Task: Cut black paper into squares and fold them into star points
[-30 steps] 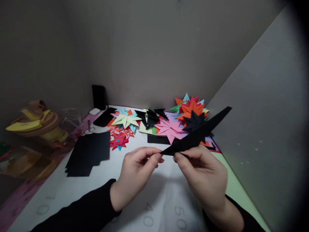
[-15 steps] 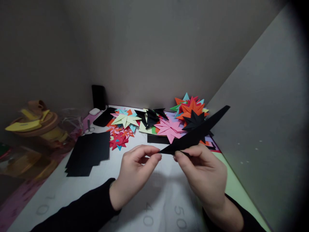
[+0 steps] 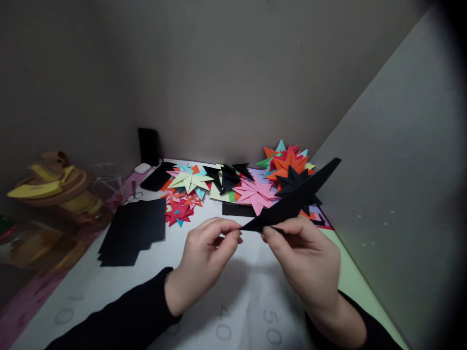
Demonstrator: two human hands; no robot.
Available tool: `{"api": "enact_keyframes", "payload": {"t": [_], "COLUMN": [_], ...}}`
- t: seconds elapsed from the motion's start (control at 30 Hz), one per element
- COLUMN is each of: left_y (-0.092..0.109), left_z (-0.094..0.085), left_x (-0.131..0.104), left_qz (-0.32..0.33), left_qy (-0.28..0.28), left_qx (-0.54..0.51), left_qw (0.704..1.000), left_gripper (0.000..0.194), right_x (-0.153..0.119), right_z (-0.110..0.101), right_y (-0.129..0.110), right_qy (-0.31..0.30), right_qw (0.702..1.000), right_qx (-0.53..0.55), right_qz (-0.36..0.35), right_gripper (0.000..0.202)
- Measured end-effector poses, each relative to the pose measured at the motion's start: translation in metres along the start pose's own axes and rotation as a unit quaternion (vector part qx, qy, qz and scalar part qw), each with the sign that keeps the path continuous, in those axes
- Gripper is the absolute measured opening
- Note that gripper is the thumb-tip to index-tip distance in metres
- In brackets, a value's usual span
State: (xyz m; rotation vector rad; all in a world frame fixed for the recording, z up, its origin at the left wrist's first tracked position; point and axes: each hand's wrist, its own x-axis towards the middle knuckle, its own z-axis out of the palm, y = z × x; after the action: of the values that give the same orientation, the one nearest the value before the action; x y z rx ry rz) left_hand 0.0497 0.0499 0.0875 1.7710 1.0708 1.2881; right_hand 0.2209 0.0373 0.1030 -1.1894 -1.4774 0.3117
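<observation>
A folded piece of black paper (image 3: 297, 200), long and pointed, is held above the white table. My left hand (image 3: 204, 257) pinches its left tip between thumb and forefinger. Farther along its lower edge, my right hand (image 3: 306, 262) grips the paper with thumb and fingers. The far end rises toward the upper right. Behind it lie a pink paper star (image 3: 257, 193), a black star (image 3: 293, 183) and several folded black pieces (image 3: 229, 178). The palms and some fingertips are hidden.
Black paper sheets (image 3: 134, 231) lie at the left, near small scissors (image 3: 134, 191) and a dark phone (image 3: 159, 177). Coloured stars (image 3: 190, 180) fill the back. A pot-like object with yellow parts (image 3: 54, 187) stands far left. A grey wall (image 3: 394, 160) rises at the right.
The raised end of the black paper has shifted slightly left and my right hand has moved a little left. Both hands keep their grip.
</observation>
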Motion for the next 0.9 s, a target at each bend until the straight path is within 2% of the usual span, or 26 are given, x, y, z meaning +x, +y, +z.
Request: {"api": "enact_keyframes", "payload": {"t": [0.13, 0.3, 0.53, 0.9], "left_y": [-0.0037, -0.0051, -0.0009, -0.0018], "left_z": [0.0024, 0.0046, 0.0019, 0.0037], "left_x": [0.0008, 0.0017, 0.0011, 0.0025], "left_qz": [-0.004, -0.044, -0.068, -0.041], "left_qy": [0.004, 0.003, 0.01, 0.016], "left_qx": [-0.018, -0.041, -0.042, -0.026], "left_qw": [1.0, 0.998, 0.997, 0.999], "left_gripper": [0.011, 0.012, 0.013, 0.012], "right_x": [0.0, 0.0016, 0.0009, -0.0001], "right_z": [0.0005, 0.0001, 0.0012, 0.003], "right_y": [0.0018, 0.0033, -0.0005, -0.0006], "right_qy": [0.001, 0.015, -0.003, -0.014], "right_qw": [1.0, 0.999, 0.999, 0.999], "right_qx": [-0.002, -0.004, 0.017, 0.012], "right_qz": [0.015, 0.032, 0.032, 0.029], "right_gripper": [0.009, 0.01, 0.01, 0.011]}}
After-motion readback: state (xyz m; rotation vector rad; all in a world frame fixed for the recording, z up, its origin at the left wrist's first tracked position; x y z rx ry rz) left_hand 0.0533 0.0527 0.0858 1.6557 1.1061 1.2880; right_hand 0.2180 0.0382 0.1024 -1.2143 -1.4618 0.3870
